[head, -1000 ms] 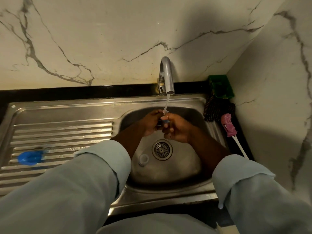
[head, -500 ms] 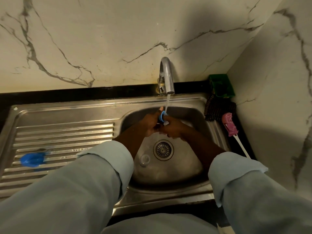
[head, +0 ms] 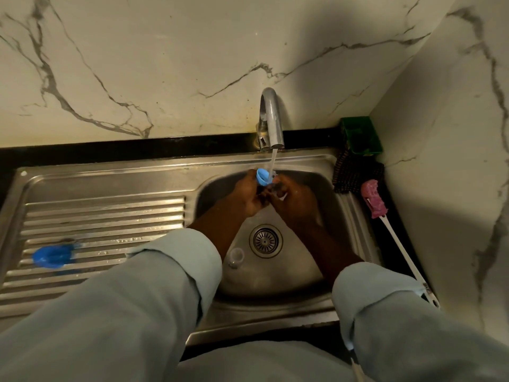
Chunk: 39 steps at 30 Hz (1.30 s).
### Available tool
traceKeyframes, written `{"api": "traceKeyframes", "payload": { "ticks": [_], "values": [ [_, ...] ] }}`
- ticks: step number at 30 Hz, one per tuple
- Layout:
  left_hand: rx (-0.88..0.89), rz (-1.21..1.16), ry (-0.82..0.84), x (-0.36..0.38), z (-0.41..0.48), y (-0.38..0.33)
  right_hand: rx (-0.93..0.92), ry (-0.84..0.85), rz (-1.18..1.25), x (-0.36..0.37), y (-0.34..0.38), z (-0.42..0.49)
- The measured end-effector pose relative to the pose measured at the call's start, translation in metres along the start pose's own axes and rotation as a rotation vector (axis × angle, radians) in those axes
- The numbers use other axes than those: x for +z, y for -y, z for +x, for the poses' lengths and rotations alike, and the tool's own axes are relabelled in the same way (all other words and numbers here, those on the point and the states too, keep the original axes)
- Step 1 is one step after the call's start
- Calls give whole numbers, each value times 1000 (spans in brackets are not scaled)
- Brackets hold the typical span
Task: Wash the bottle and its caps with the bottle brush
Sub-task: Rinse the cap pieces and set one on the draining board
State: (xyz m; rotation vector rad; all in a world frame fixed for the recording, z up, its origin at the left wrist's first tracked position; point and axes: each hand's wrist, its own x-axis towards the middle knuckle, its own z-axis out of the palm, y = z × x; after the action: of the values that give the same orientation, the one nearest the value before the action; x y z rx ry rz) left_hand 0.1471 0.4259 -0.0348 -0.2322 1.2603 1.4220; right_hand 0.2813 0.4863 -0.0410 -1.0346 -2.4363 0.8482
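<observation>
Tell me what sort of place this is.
Probably a home kitchen, at the washing-up corner: a steel sink with a ribbed draining board, a running tap before a marble-look wall, and a bottle brush lying beside it.

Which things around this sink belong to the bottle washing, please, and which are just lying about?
Job: blue cap under the running tap; clear cap in the basin; pink bottle brush; probably the blue piece on the drainboard.
Lying about: green tub; dark scrubber.
</observation>
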Motion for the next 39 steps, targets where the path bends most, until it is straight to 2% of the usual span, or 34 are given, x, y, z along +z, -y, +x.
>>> {"api": "traceKeyframes", "payload": {
  "ticks": [2, 4, 6, 9, 12, 14, 19, 21, 26, 30, 32, 37, 39],
  "values": [
    [-6, -14, 0, -2, 0, 1, -59, -19, 39, 3, 5, -3],
    [48, 62, -1, 0, -3, 3, -70, 5, 212, 7, 6, -5],
    [200, 271, -32, 2, 0, 4, 30, 5, 348, 8, 7, -5],
    [504, 631, -63, 0, -1, 2, 253, 70, 379, 6, 8, 0],
    [601, 772, -43, -4, -4, 3, 308, 160, 422, 4, 6, 1],
    [574, 753, -19, -4, -5, 4, 282, 195, 433, 4, 7, 0],
    [141, 234, -8, -5, -17, 6, 247, 162, 450, 8, 11, -2],
    [74, 184, 23, -11, -17, 5, 221, 131, 445, 9, 11, 1],
    [76, 109, -83, -19, -14, -8, 197, -17, 380, 5, 18, 24],
    [80, 82, -88, -22, -15, -22, 127, -165, 214, 3, 30, 55],
    [92, 81, -76, -25, -15, -28, 127, -126, 126, 0, 38, 66],
    [109, 86, -46, -34, -16, -32, -8, 91, -64, 4, 34, 85],
    [106, 91, -44, -37, -15, -32, 23, 116, -168, 14, 28, 90]
  ]
}}
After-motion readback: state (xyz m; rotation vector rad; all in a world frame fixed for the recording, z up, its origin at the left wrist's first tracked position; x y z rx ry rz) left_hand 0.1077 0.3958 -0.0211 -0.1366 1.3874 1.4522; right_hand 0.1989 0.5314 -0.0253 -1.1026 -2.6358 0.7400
